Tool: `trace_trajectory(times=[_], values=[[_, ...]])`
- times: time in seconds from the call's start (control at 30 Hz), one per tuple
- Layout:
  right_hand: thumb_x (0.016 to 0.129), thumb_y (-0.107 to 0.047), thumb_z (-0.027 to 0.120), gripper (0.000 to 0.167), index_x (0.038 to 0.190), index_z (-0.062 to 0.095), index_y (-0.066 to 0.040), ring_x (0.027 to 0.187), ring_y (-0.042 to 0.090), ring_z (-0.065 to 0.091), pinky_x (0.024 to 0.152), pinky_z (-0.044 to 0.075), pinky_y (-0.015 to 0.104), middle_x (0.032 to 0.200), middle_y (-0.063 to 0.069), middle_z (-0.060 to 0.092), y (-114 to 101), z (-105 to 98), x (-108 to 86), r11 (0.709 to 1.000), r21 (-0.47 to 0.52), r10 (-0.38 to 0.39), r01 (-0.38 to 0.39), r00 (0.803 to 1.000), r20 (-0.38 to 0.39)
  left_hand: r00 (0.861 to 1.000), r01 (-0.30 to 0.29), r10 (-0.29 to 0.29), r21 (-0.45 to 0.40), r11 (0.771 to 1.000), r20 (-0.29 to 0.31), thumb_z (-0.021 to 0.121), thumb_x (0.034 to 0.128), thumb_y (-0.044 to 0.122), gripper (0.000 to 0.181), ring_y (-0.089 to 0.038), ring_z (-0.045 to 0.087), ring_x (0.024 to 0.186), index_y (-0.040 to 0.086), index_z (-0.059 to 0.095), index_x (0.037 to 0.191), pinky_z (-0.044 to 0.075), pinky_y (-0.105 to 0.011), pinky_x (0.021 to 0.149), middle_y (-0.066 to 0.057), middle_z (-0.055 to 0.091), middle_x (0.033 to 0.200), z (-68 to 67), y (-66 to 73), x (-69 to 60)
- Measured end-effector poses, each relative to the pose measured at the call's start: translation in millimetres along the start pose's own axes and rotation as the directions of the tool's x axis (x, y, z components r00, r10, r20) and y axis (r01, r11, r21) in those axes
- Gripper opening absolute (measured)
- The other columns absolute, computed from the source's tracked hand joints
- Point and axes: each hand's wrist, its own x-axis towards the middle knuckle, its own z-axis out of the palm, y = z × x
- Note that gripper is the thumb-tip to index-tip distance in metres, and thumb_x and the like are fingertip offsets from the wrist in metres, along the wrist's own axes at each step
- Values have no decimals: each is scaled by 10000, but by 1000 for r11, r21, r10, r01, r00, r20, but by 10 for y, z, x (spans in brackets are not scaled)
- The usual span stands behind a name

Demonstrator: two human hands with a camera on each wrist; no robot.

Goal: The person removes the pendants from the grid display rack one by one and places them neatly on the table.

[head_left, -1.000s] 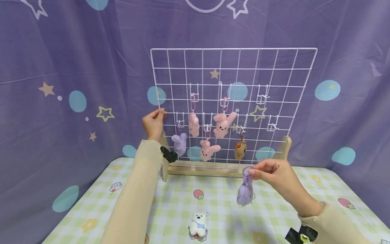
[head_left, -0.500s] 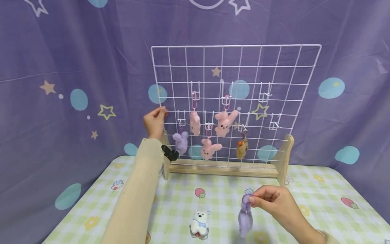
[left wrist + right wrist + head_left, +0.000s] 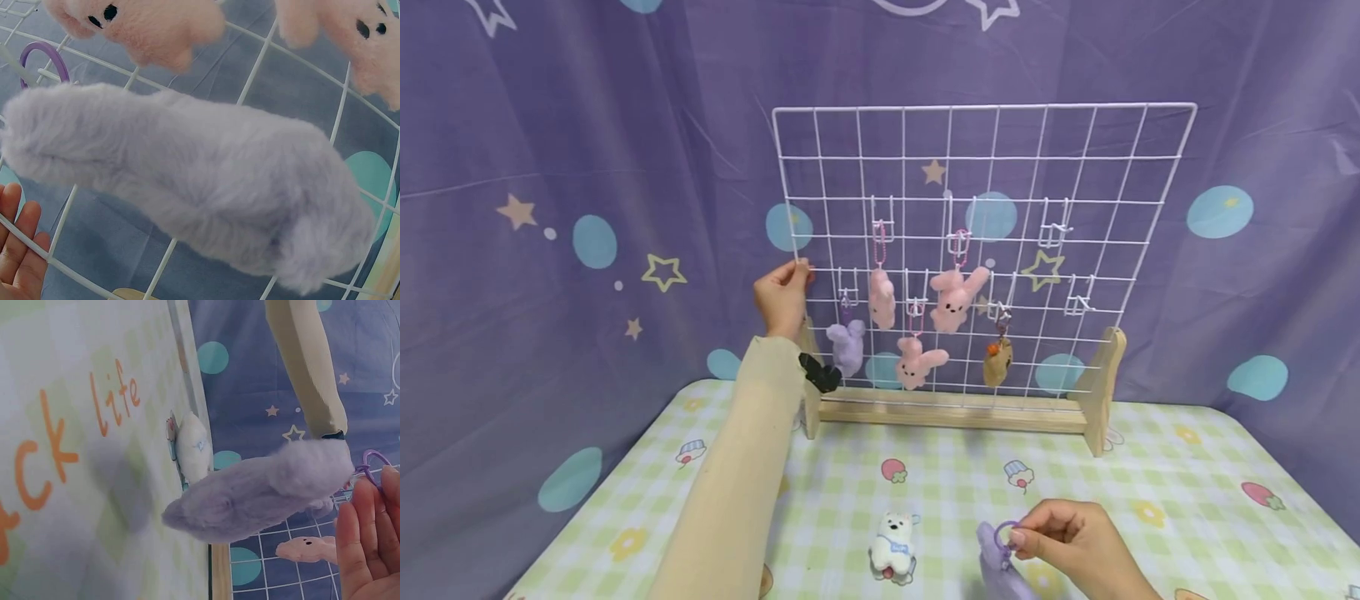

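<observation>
At the left edge of the white wire grid rack (image 3: 985,107), my left hand (image 3: 781,300) grips the outer wire between thumb and fingers. My right hand (image 3: 1071,542) pinches the purple ring of a lilac plush keychain (image 3: 1000,575), low over the front of the table. The plush hangs from that ring (image 3: 370,456) above the cloth, as the right wrist view shows; its lower end is cut off in the head view. Close to my left hand, another lilac plush (image 3: 187,169) hangs on the rack. A white bear keychain (image 3: 892,546) lies on the table, left of my right hand.
Several pink plush bunnies, one here (image 3: 958,300), and a brown plush (image 3: 997,362) hang from the rack's hooks. Two hooks at the right, an upper hook (image 3: 1054,237) and a lower hook (image 3: 1078,307), hold nothing. A wooden stand (image 3: 955,410) supports the grid.
My right hand has come down and toward me from in front of the rack, carrying the lilac plush keychain. The left hand keeps its grip; the view has shifted slightly.
</observation>
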Motion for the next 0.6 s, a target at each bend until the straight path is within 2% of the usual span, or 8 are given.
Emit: trace_trajectory(times=[0.17,0.4,0.6], values=[[871,64,594,95,851,671,12,668,64,665,635,585,282,777,-72,703,39,12,-37,999,-2,-47,47,999,3,1000,8,-8,-1,1000,2,685,868,146,211,-32,633,648,-24,724,986,558,-198,723,6,675,736,3,2,-1],[889,19,595,86,859,660,67,669,87,669,645,586,288,769,-66,703,46,4,-79,999,5,54,-54,999,1,1000,5,-5,0,1000,-2,682,869,141,208,-29,635,646,-28,723,984,560,-203,724,68,649,697,-2,-2,-1],[886,23,598,87,855,653,82,674,88,671,650,588,289,783,-49,710,69,-18,-103,998,0,67,-67,998,-15,1000,10,-10,-1,1000,2,681,870,142,214,-53,646,670,-27,720,995,565,-234,756,57,659,713,7,-5,7]])
